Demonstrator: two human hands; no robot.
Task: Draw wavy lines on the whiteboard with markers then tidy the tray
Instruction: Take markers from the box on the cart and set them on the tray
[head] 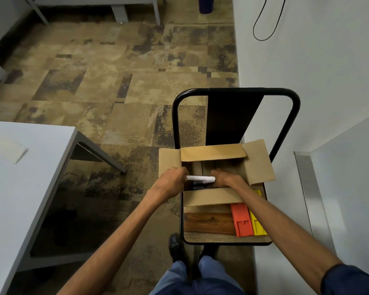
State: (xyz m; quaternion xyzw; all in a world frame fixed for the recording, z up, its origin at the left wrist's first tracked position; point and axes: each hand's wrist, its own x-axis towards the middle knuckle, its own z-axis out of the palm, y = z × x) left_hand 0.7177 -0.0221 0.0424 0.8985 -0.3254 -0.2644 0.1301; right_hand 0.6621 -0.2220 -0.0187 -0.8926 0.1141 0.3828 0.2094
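An open cardboard box (258, 165) stands on a chair seat (226, 239) with a black tube frame. Over the box opening a white marker (200, 178) lies level between my two hands. My left hand (170, 182) grips its left end, fingers curled round it. My right hand (226, 178) holds the right end, where its fingers hide the cap. Darker markers show in the box just under the white one. At the right edge stands the whiteboard (349, 188) with its metal frame.
A wooden block (209, 223), an orange plastic piece (242, 220) and a yellow one (258, 226) lie on the seat in front of the box. A grey table (19, 188) stands at the left. My shoe (175, 244) is on patterned carpet.
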